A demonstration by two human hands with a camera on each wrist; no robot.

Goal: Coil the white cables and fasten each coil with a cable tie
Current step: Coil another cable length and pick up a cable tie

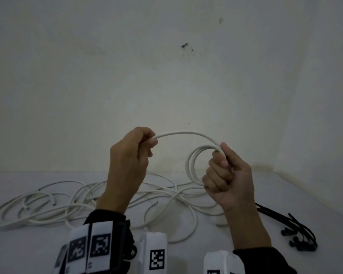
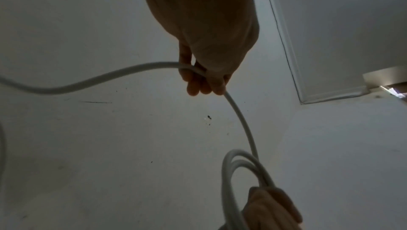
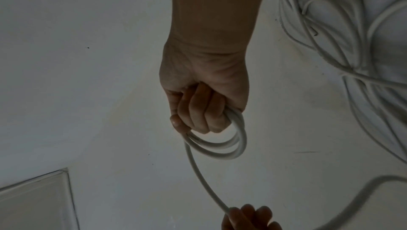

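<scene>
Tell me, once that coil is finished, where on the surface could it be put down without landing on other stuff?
Bare surface lies between the loose white cables and the black cable ties. Another free strip runs behind the ties toward the wall. The left and middle are crowded with tangled cable. The right hand grips the coil.

White cable (image 2: 240, 120) in left hand (image 2: 207, 46)

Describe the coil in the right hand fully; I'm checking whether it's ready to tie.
The coil is a few small round loops of smooth white cable, held upright above the floor. The right hand grips one side; its free run arches over to the left hand, which pinches it. No cable tie is on it.
</scene>
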